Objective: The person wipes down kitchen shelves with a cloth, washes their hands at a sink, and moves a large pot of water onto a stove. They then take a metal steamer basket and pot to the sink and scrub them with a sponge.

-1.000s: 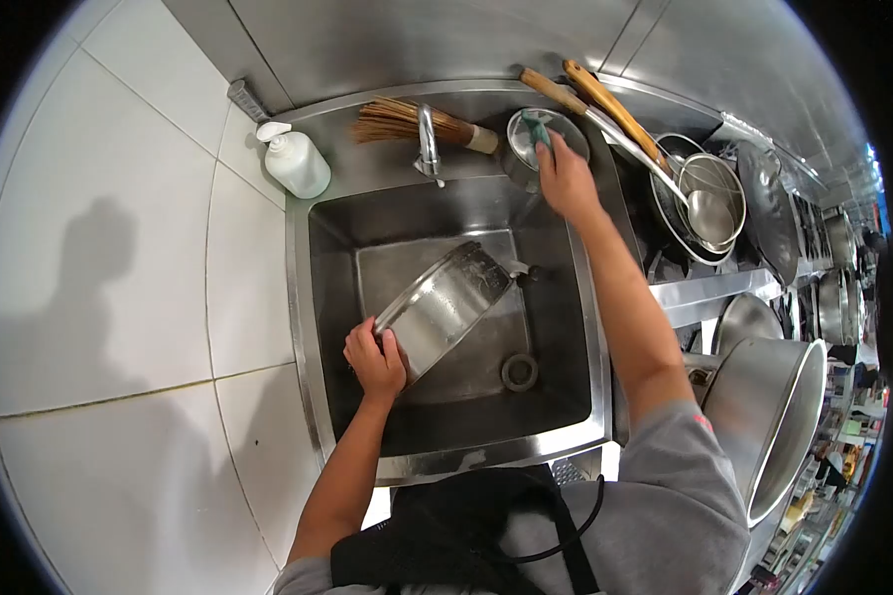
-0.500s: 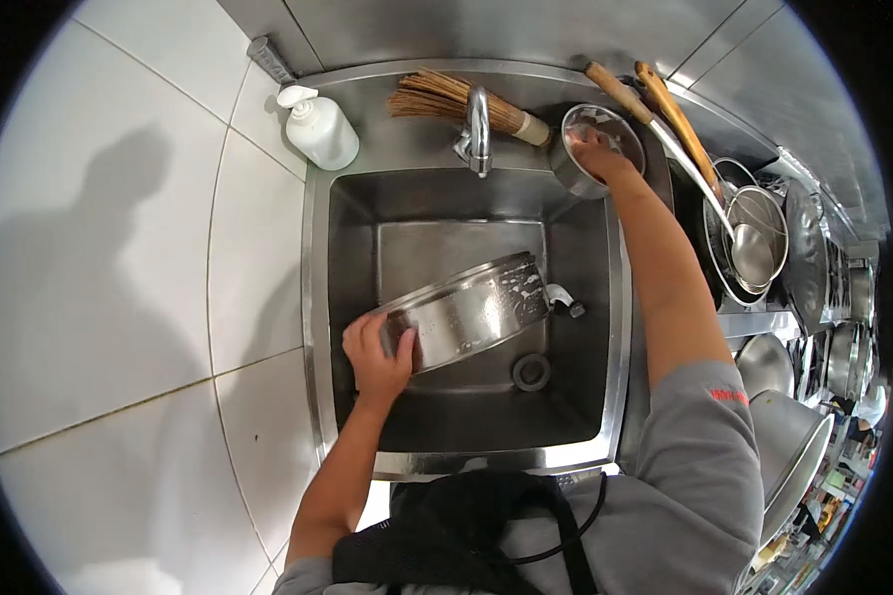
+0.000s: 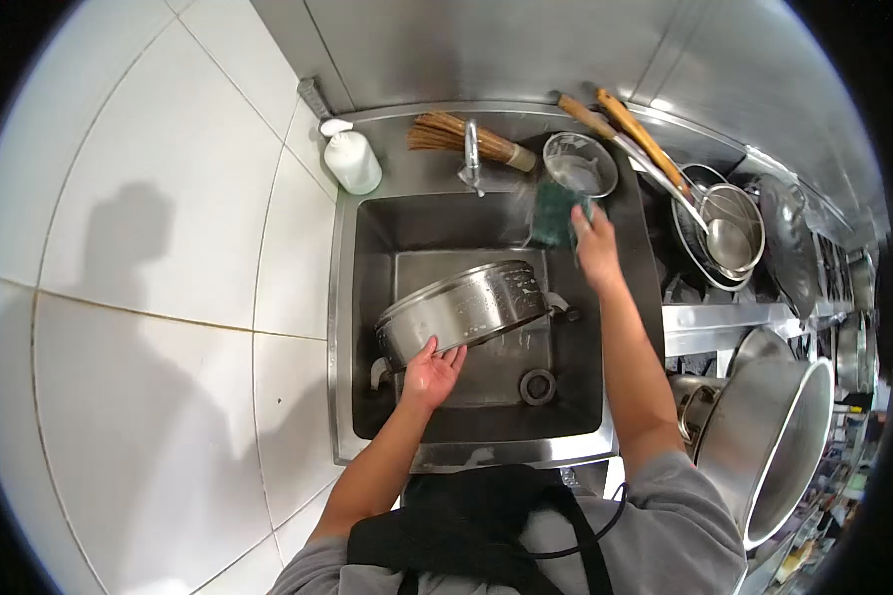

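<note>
A large steel pot point(image 3: 466, 305) lies tilted on its side in the sink point(image 3: 377, 223), with soap suds on its right part. My left hand point(image 3: 433, 379) holds the pot's lower edge, palm turned up and thumb against the metal. In my right hand point(image 3: 595, 248) is a green scouring pad point(image 3: 554, 213), pinched by its right side and blurred by motion. The pad hangs over the sink's back right corner, just in front of a steel container point(image 3: 579, 164) of cloudy liquid.
Behind the sink are a faucet point(image 3: 471, 154), a bamboo brush point(image 3: 466, 137) and a white pump bottle point(image 3: 351, 162). A ring-shaped drain point(image 3: 538, 387) shows in the basin floor. To the right are a ladle point(image 3: 728, 244), strainers and large pots point(image 3: 764, 436).
My right hand has come out of the steel container with the green scouring pad, moving towards me. My left hand has shifted right along the pot and turned palm up.
</note>
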`<state>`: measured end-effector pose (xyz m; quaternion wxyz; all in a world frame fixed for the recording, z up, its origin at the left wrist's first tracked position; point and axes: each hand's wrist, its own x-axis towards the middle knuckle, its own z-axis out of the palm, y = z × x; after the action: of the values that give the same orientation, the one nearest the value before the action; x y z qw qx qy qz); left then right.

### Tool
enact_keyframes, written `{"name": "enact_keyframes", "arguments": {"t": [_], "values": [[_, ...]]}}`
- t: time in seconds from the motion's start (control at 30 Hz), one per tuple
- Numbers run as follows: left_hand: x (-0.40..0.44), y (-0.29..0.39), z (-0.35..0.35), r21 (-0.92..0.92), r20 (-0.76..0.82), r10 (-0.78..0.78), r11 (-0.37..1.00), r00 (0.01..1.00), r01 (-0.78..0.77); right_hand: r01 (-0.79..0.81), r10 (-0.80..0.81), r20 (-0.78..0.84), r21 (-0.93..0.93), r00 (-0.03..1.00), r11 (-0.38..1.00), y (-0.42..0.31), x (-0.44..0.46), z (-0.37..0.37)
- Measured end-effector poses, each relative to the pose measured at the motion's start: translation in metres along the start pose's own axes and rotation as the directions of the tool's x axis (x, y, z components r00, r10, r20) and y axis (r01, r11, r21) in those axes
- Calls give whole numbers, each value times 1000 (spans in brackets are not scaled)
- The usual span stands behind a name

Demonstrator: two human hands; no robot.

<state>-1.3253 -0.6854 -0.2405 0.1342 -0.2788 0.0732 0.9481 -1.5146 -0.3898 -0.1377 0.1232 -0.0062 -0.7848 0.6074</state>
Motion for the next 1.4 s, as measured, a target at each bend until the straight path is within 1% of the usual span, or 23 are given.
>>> {"name": "enact_keyframes", "arguments": {"t": [0.03,0.1,0.3,0.37,0.5,0.6,0.67,0.73,0.77,0.8,0.83,0.87,0.9,0.97,1.0,1.03,1.1,1.17,1.23,1.27,1.33,1.37,1.4], "values": [[3,-3,2,18,28,7,1000,1000,-8,-144,144,4,112,990,983,-4,-24,0],[3,-7,0,-2,56,-41,999,998,41,-236,229,62,178,972,955,3,-59,-13],[-42,-40,38,47,-13,-73,996,997,74,-272,275,-36,65,961,960,16,-121,-61],[-57,-40,50,38,115,-95,995,989,91,-311,312,-25,27,950,950,24,-134,-73],[-101,-32,124,77,102,-71,995,992,63,-283,287,-44,83,957,955,30,-156,-76],[-115,-20,157,159,346,-87,987,934,33,-272,277,-54,86,959,959,28,-166,-80],[-125,-17,180,238,370,-101,971,924,11,-284,286,-24,-206,958,936,8,-172,-88],[-124,-12,188,335,443,-152,942,884,-6,-303,307,-17,-207,952,930,-1,-184,-95],[-121,-9,190,340,443,-156,941,883,-5,-322,327,-11,-213,945,923,-2,-188,-98],[-119,-6,191,423,421,-167,906,891,-30,-326,330,-17,-211,944,922,1,-193,-100],[-116,-2,190,506,397,-180,861,900,-51,-329,329,-18,-103,944,939,7,-200,-100],[-104,4,177,508,346,-180,861,921,-22,-331,331,-20,6,943,944,14,-206,-99],[-93,9,166,516,339,-191,857,921,-12,-340,340,-29,11,940,940,25,-212,-96],[-70,19,140,452,307,-241,888,920,82,-515,533,-53,188,845,836,48,-223,-86],[-55,23,121,417,382,-322,896,867,149,-586,601,13,241,799,774,51,-227,-81],[-42,22,104,425,370,-330,892,868,157,-593,610,10,249,792,766,56,-232,-76],[-24,10,85,459,122,-89,888,989,23,-534,540,-33,116,841,838,63,-236,-65],[-16,3,74,452,121,-128,890,984,60,-530,535,-35,100,844,842,64,-238,-60],[-11,0,70,510,16,-126,854,992,100,-483,484,22,112,875,869,58,-235,-57],[2,8,50,508,11,-125,856,992,102,-487,487,24,109,873,867,53,-234,-55],[38,37,-8,603,43,-132,793,990,79,-400,386,135,102,913,911,42,-229,-46],[35,42,-13,603,36,-131,793,991,83,-407,392,137,102,910,908,43,-229,-39],[32,46,-17,615,9,-81,787,997,59,-393,353,240,145,904,908,45,-228,-30]]}}
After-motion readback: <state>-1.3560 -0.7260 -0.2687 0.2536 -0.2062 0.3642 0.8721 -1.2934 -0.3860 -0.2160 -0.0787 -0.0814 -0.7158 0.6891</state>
